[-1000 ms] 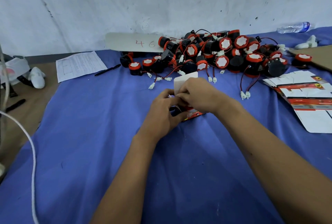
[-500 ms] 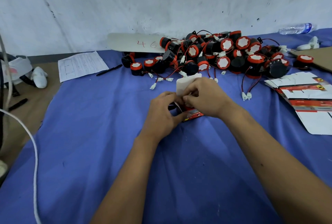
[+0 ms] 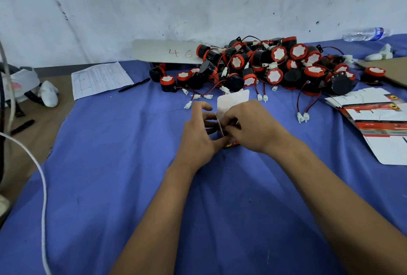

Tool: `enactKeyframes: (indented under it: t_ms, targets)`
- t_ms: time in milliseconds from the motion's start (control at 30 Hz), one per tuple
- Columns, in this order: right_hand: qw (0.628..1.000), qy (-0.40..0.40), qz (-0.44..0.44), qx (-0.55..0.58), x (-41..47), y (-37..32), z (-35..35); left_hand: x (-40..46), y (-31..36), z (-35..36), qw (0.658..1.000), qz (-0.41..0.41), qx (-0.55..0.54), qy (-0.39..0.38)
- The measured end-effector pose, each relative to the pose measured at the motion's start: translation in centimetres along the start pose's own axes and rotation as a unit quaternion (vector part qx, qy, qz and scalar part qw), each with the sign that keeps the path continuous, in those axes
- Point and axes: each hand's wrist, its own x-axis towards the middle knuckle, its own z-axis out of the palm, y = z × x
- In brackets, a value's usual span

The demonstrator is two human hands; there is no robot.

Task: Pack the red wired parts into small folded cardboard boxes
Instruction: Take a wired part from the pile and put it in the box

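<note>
On a blue cloth [image 3: 110,164] spread against a scuffed wall, a heap of red wired parts [image 3: 264,67] waits beside a fan of flat box blanks [image 3: 374,118] as a person closes one small cardboard box [image 3: 231,107] at the centre. The left hand [image 3: 200,133] steadies the box with its fingers loosely spread around the side flap, while the right hand [image 3: 248,127] pinches the box's near edge under the raised white lid. The step likely goes best with the wires pushed fully inside before that lid is tucked down.
</note>
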Motion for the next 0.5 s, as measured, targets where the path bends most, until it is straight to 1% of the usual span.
enactKeyframes:
  t_ms: [67, 133, 233, 300, 433, 500]
  targets:
    - [1.0, -0.008, -0.001, 0.01, 0.1, 0.0, -0.5, 0.1, 0.0, 0.1, 1.0, -0.001, -0.005, -0.002]
    - [1.0, 0.011, 0.012, 0.013, 0.3, -0.2, -0.4, 0.1, 0.0, 0.2, 1.0, 0.0, -0.009, -0.001]
    - [0.998, 0.029, 0.039, -0.03, 0.3, -0.4, 0.3, 0.1, 0.1, 0.3, 1.0, -0.002, -0.009, 0.003]
    - [0.999, 0.015, 0.028, -0.028, 0.2, -0.2, 0.5, 0.0, 0.2, 0.2, 1.0, -0.002, -0.009, 0.004]
    - [0.999, -0.041, -0.022, -0.021, 0.1, 0.7, 0.0, 0.2, -0.2, -0.1, 1.0, -0.007, -0.014, 0.007]
    - [0.998, -0.049, -0.027, -0.004, -0.2, 0.9, 0.0, 0.2, -0.2, -0.2, 1.0, -0.006, -0.011, 0.01]
